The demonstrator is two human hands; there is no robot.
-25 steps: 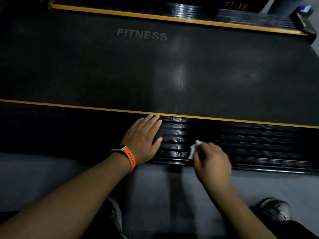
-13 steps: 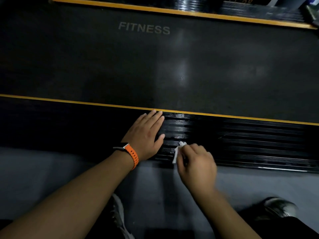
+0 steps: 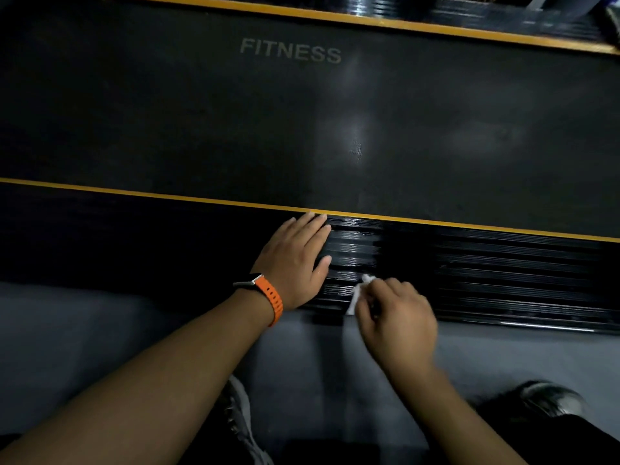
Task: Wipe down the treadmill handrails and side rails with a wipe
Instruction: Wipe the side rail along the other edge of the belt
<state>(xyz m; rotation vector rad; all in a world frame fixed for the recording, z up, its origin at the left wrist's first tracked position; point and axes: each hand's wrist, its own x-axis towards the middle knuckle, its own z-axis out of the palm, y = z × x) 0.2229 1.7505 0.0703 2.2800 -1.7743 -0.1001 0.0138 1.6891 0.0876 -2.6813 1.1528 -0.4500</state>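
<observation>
The wide dark treadmill belt [image 3: 302, 129], printed with grey "FITNESS" lettering, is filling the upper half of the frame. Below it, the glossy black ribbed side rail [image 3: 486, 273] with its orange edge stripe is running across the middle, and the grey floor [image 3: 100, 330] is lying along the bottom. The left hand [image 3: 295, 263], wearing an orange-strapped watch [image 3: 270, 297], is resting flat on the rail at centre, its fingers straight and released, the tips reaching the stripe. Just right of it, the right hand [image 3: 399, 320] is grasping a small white wipe [image 3: 353, 302] in curled fingers, pressing it against the rail's near edge.
</observation>
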